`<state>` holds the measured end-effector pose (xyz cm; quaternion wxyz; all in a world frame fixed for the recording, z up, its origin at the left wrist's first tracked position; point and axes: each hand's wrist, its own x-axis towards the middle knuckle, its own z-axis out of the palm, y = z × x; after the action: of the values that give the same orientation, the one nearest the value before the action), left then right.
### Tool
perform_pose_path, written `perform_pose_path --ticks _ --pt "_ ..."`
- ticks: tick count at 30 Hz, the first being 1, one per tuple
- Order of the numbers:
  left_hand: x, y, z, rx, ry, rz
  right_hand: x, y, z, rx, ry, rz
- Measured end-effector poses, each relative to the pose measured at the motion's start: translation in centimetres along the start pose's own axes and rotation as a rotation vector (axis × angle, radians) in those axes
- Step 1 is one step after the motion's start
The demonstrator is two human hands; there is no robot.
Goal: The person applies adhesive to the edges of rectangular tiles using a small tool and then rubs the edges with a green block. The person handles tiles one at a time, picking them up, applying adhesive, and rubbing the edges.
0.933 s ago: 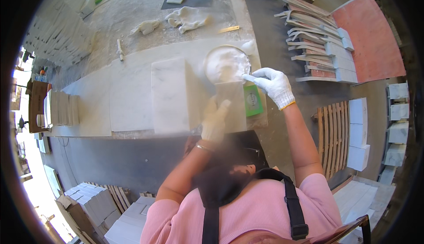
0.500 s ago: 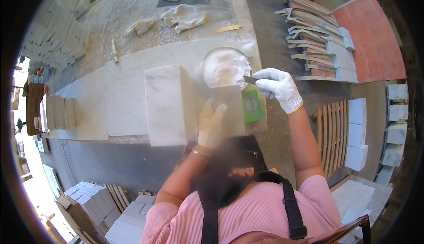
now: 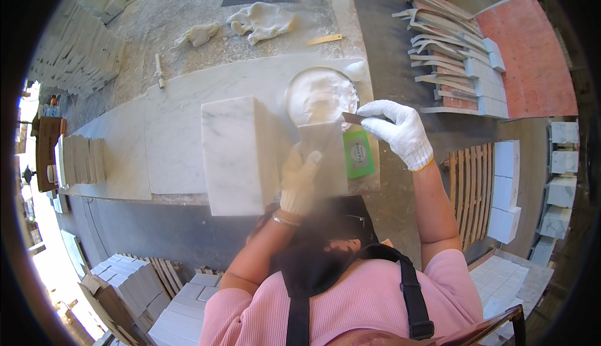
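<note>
My left hand (image 3: 299,180), in a pale glove and hazy here, grips a marble tile (image 3: 327,161) between thumb and fingers. That tile stands near the table's front edge, its far end against the near side of a round bowl (image 3: 287,101) of white paste (image 3: 318,92). In my right hand (image 3: 404,134), gloved in white, a small flat scraper (image 3: 352,119) is pinched; its tip is by the tile's far right corner at the bowl's rim. A green box-like piece (image 3: 359,158) with a pale label lies right of the tile. Left of my left hand rises a block of stacked marble tiles (image 3: 231,158).
White gloves (image 3: 263,22), a yellow strip (image 3: 325,39) and a short white stick (image 3: 159,71) lie farther back on the table. Tall tile stacks (image 3: 78,52) stand at far left. Beyond the table's right edge are a slatted pallet (image 3: 469,189) and tiles on a red board (image 3: 526,58).
My right hand has drawn the scraper slightly down and left, from the paste to the tile's far corner. My left hand still holds the tile.
</note>
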<state>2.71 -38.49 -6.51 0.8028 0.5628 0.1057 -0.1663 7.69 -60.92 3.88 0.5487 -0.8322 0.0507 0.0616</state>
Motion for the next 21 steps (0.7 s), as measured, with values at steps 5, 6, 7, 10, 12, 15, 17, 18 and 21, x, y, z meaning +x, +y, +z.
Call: perform_pose_path --ticks 5,6,7,10,12,15,17,18,21 --pt "0.3 -0.6 -0.2 0.005 0.024 0.012 0.0 -0.3 0.1 -0.158 0.04 -0.108" --pt "0.3 -0.7 -0.2 0.003 0.025 0.016 0.0 -0.2 0.1 -0.191 0.055 -0.129" --pt "0.3 -0.7 -0.2 0.002 0.027 0.02 0.1 -0.1 0.1 -0.223 0.071 -0.15" --pt "0.3 -0.8 -0.3 0.0 0.032 0.019 0.6 0.6 0.1 -0.252 0.09 -0.151" --pt "0.3 -0.8 -0.3 0.001 0.031 0.015 1.0 1.3 0.0 -0.26 0.082 -0.117" --pt "0.4 -0.7 -0.3 0.01 0.03 0.015 2.0 2.6 0.3 -0.26 0.048 -0.023" --pt "0.3 -0.7 -0.2 0.022 0.034 0.024 2.5 3.4 0.6 -0.224 0.025 0.077" --pt "0.3 -0.6 -0.2 0.016 0.035 0.017 2.7 3.8 0.7 -0.193 -0.01 0.089" --pt "0.2 -0.3 -0.1 -0.019 0.03 -0.007 3.1 4.2 0.8 -0.108 -0.065 0.136"
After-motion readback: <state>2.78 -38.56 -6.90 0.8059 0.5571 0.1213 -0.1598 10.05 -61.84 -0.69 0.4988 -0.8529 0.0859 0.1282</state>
